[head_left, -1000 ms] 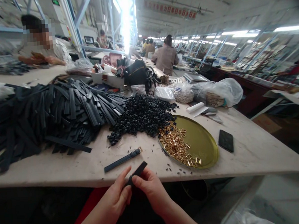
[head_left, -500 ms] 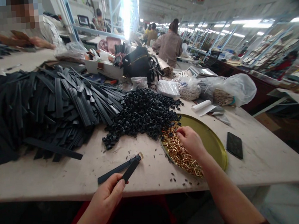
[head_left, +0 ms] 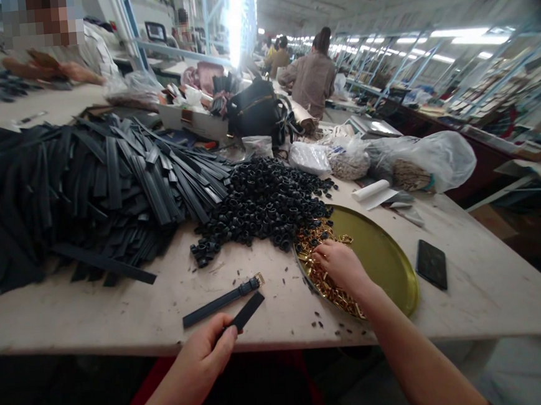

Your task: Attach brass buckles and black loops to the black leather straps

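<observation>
My left hand [head_left: 213,349] is closed on a short dark strap [head_left: 250,311], its free end pointing up and right. Just beyond it on the table lies another dark strap [head_left: 215,305] with a loop and a gold buckle [head_left: 260,280] at its end. My right hand [head_left: 338,261] reaches into the gold buckles [head_left: 326,279] heaped on the left side of a round gold tray [head_left: 390,262]. Its fingers are bent and pressed together among the buckles; whatever is between them is hidden. Black strap loops [head_left: 261,203] are piled against the tray's far left edge.
A large heap of dark strips [head_left: 95,185] covers the left of the table. A phone [head_left: 431,265] lies right of the tray. Plastic bags [head_left: 445,157], a white paper roll [head_left: 371,192] and a black bag [head_left: 256,113] stand behind. A co-worker [head_left: 53,57] sits at far left.
My right hand has moved lower and deeper into the buckles, its fingers now among them. My left hand's strap has shifted slightly away from the buckled strap. The view has turned a little.
</observation>
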`<action>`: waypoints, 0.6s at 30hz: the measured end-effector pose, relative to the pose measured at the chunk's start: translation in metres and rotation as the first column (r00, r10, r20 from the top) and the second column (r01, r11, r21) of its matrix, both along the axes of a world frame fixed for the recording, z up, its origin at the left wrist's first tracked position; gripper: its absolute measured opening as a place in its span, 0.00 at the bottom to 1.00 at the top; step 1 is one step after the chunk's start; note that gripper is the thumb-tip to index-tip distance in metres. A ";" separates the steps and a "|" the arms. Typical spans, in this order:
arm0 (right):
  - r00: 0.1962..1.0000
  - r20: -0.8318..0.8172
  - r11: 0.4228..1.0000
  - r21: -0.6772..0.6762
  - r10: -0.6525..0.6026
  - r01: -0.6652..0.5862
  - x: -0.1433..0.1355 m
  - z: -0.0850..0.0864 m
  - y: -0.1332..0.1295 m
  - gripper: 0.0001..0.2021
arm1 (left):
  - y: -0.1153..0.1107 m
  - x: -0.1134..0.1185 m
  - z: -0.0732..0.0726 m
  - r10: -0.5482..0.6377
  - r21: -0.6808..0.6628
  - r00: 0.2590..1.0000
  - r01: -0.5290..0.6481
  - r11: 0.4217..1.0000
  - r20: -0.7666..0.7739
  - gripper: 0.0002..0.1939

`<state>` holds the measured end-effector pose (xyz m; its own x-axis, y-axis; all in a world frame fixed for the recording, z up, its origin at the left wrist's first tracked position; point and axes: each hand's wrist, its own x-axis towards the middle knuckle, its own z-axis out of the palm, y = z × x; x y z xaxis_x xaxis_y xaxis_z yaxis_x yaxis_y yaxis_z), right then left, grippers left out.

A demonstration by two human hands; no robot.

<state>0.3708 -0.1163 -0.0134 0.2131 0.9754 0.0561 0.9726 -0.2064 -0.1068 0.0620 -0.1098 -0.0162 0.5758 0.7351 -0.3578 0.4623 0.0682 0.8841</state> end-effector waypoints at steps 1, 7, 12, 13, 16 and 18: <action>0.996 -0.085 0.998 0.048 -0.023 0.027 0.000 0.003 -0.002 0.12 | -0.002 -0.001 0.001 0.002 -0.013 1.000 -0.002 1.000 0.001 0.16; 0.191 -0.981 0.956 0.037 -0.020 0.291 -0.051 0.017 -0.019 0.15 | -0.010 0.008 0.017 0.058 -0.024 0.991 -0.055 0.998 0.122 0.15; -0.293 -0.956 0.963 -0.080 -0.001 0.258 -0.132 0.014 -0.037 0.15 | -0.014 0.021 0.024 0.188 -0.007 0.946 -0.193 0.981 0.264 0.16; -0.312 -0.950 0.966 -0.079 0.001 0.246 -0.144 0.013 -0.042 0.15 | -0.015 0.021 0.022 0.222 -0.030 0.934 -0.223 0.974 0.278 0.17; -0.287 -0.958 0.980 -0.036 0.023 0.198 -0.169 0.010 -0.053 0.16 | -0.021 0.016 0.018 0.298 -0.115 0.898 -0.275 0.954 0.323 0.18; -0.206 -0.977 0.985 0.023 0.059 0.171 -0.177 0.009 -0.059 0.17 | -0.026 0.012 0.018 0.322 -0.164 0.881 -0.281 0.946 0.347 0.17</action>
